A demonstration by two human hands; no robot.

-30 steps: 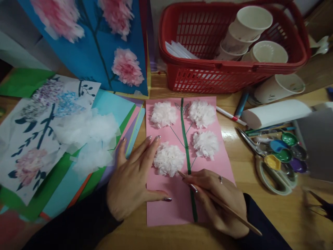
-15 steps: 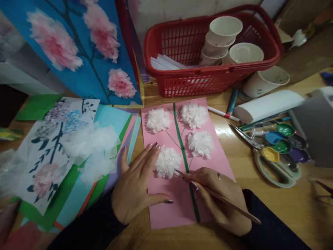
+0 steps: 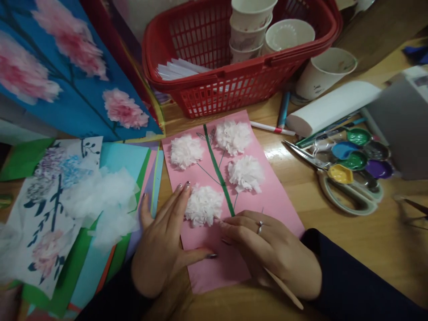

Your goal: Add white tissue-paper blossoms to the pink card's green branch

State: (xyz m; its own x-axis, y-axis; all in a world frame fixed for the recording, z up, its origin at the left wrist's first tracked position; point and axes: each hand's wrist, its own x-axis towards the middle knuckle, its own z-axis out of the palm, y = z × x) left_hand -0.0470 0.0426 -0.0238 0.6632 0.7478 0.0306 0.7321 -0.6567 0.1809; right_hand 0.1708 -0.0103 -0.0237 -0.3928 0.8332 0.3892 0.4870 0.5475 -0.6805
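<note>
Slantwise, wooden stick (image 3: pixel 285 288) in right hand (image 3: pixel 274 249), fingertips (image 3: pixel 225 228) beside lower-left white flower (image 3: pixel 204 206)

Right hand (image 3: pixel 270 254) now closer in, fingertips at the lower-left white flower's (image 3: pixel 203 206) edge; covers green stem's (image 3: pixel 220 174) lower end; wooden stick (image 3: pixel 284 287) mostly hidden.

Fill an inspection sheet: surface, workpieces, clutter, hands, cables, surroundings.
Surface: glossy brown wooden table.
Workpieces: rectangular pink paper sheet, four ruffled white tissue flowers, straight green stem.
Clutter: silver-bladed scissors with pale looped handles, clear plastic paint palette, layered coloured papers.
Hands: left hand spread over the sheet's left edge; right hand grips slim tan wooden stick, tip unclear.
Cables: nothing seen.
Surroundings: red plastic latticed basket holding white paper cups; blue panel with pink flowers.
</note>
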